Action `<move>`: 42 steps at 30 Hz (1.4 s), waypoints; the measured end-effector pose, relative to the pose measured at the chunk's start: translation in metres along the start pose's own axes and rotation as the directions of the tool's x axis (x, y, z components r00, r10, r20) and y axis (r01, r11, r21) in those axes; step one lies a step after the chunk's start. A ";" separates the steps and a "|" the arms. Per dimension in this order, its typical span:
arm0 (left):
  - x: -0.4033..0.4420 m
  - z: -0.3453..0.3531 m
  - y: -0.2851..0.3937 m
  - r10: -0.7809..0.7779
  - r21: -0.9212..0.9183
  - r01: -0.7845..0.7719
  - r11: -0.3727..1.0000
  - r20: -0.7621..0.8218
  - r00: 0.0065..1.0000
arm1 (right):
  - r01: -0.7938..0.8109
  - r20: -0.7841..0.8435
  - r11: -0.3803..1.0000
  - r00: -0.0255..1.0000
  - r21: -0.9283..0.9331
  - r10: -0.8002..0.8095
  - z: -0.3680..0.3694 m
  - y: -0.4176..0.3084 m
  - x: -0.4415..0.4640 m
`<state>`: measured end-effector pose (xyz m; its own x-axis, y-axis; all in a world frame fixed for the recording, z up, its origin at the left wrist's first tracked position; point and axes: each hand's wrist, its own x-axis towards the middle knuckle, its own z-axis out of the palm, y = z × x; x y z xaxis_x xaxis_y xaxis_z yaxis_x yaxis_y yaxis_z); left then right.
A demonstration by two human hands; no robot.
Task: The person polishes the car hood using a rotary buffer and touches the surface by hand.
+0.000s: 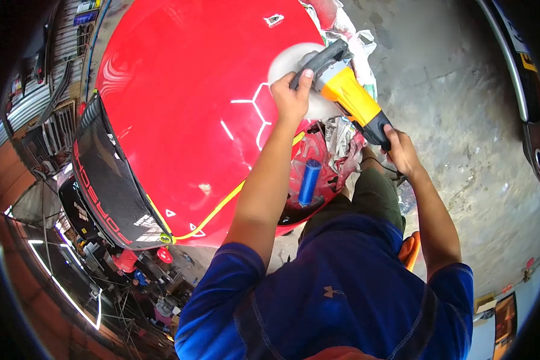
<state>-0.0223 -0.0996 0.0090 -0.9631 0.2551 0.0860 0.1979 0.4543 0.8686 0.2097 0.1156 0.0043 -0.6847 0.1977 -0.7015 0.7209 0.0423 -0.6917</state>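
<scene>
Left hand (291,96) closes round the black handle (325,59) at the head of the yellow polisher (353,95), thumb laid over it; the right hand (402,151) curls round the dark rear end, its fingertips partly hidden. The polisher is at the right side of the red panel (180,114), its white pad (287,60) over the panel's edge. Whether the pad spins, or how hard it presses, I cannot tell.

To do this well, the pad should sit flat, with the left hand guiding and the right steadying the weight. Light pressure seems wise at the rim, where paint could burn through, and the pad could snag the crumpled newspaper (340,139) just beside it.

Counted: two hands, one polisher, one pad, one red panel, one blue cylinder (309,182) on the near right, and one dark section with red lettering (105,180) at the left. The newspaper sheets overlap too much to number.
</scene>
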 end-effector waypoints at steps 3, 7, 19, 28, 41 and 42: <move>-0.031 -0.001 0.001 -0.004 -0.046 0.004 0.999 0.002 1.000 | -0.029 0.011 0.999 1.000 0.041 0.028 0.004 0.014 -0.023; -0.089 -0.015 0.010 -0.036 -0.004 0.036 0.999 0.069 0.997 | -0.087 0.031 0.996 0.996 -0.013 0.088 0.012 0.042 -0.069; -0.127 -0.037 0.014 -0.117 -0.045 0.120 0.992 0.072 0.991 | -0.086 0.086 0.994 0.993 0.067 0.080 0.025 0.063 -0.093; 0.032 -0.046 -0.025 0.035 -0.055 -0.044 0.998 -0.155 0.987 | 0.108 0.005 0.991 0.994 -0.075 -0.108 0.029 -0.050 0.026; -0.095 -0.050 0.003 -0.036 -0.041 0.039 0.998 0.055 0.998 | -0.087 0.032 0.994 0.995 -0.062 0.089 0.043 0.022 -0.066; -0.102 -0.050 0.007 -0.039 -0.058 0.042 0.997 0.056 0.998 | -0.103 0.047 0.994 0.993 -0.031 0.104 0.046 0.031 -0.072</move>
<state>0.0677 -0.1652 0.0305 -0.9582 0.2849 0.0243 0.1461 0.4148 0.8981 0.2765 0.0575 0.0261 -0.6103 0.1544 -0.7769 0.7903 0.0519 -0.6105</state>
